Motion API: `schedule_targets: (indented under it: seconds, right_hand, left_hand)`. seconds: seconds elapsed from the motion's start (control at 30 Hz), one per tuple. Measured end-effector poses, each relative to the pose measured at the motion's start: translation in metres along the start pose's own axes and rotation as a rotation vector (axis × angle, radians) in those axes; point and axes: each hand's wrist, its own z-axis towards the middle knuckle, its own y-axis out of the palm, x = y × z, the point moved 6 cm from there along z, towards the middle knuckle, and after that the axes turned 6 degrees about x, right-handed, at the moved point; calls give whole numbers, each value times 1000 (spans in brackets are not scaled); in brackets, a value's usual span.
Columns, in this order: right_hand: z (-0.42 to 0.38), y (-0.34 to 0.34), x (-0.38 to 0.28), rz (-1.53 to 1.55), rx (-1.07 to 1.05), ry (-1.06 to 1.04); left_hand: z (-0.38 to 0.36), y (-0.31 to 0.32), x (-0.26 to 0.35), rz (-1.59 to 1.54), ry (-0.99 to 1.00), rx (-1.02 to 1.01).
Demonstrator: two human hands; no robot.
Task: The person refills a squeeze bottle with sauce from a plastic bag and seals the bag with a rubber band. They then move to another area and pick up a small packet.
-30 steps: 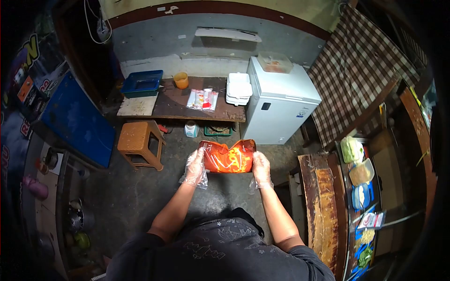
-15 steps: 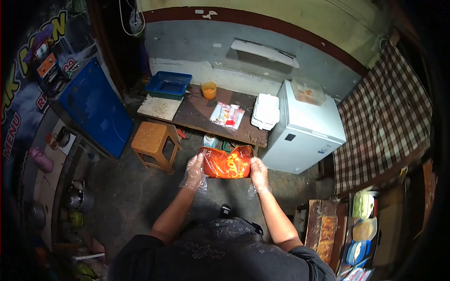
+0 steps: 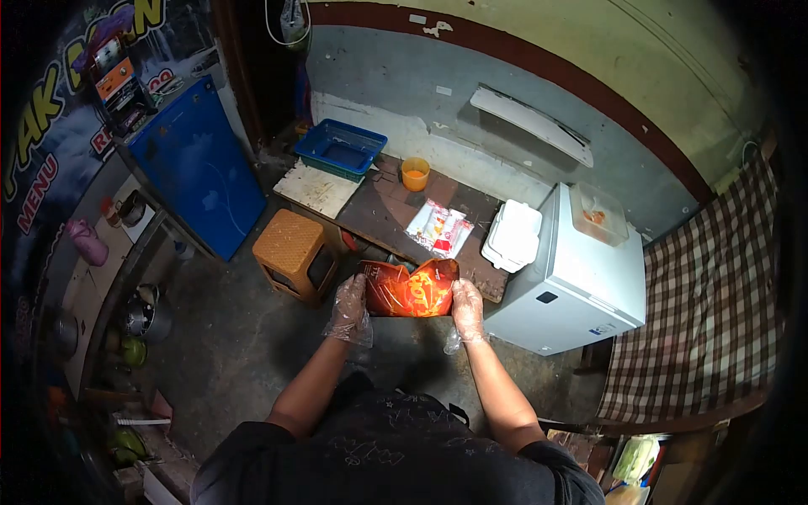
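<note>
A red and orange printed packet (image 3: pixel 411 290) is stretched between my two hands in front of my body. My left hand (image 3: pixel 348 308), in a clear plastic glove, grips its left edge. On the opposite edge my right hand (image 3: pixel 467 308), gloved the same way, pinches the packet. The upper edge of the packet dips in the middle. Beyond it stands a low brown table (image 3: pixel 383 210) with white and red plastic packets (image 3: pixel 439 229), an orange cup (image 3: pixel 415 174) and white foam boxes (image 3: pixel 512 236) on top.
An orange-brown stool (image 3: pixel 290 248) stands left of the table, near a blue fridge (image 3: pixel 195 172). A blue basket (image 3: pixel 341 150) rests on the table's far left. A white chest freezer (image 3: pixel 564 282) and a checkered curtain (image 3: pixel 686 311) are at the right. Pots (image 3: pixel 147 316) sit at the left.
The view has turned to the right, so the stool, table and freezer lie farther right and the freezer lower in view. Both hands still hold the packet in front of the body.
</note>
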Motion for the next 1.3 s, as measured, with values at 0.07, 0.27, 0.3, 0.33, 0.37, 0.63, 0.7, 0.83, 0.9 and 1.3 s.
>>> schedule_targets:
  seconds: [0.07,0.27,0.3,0.33,0.37,0.63,0.7,0.83,0.9,1.3]
  right_hand:
    - [12,6,10,-52,-2,-16]
    - [49,38,19,15,22,31]
    - [56,45,17,11,30,30]
    - [62,51,15,11,38,33]
    - [69,57,13,11,47,36]
    - [122,109,29,-95,121,29]
    - [132,121,34,-123,141,29]
    - [143,139,40,-158,174,34]
    - [149,146,44,-159,189,57]
    - [216,162,72,-172,150,135]
  left_hand:
    - [2,2,5,-96,-94,-17]
    - [46,8,4,-321,-216,-53]
    - [57,9,7,-331,-212,-51]
    - [66,10,10,-335,-214,-58]
    - [76,9,10,-311,-269,-41]
    - [171,-1,0,-329,-221,-115]
    - [187,-3,0,-361,-280,-164]
    - [218,-8,-15,-345,-291,-191]
    - [232,-7,-24,-356,-292,-248]
    - [287,10,-45,-224,-317,-201]
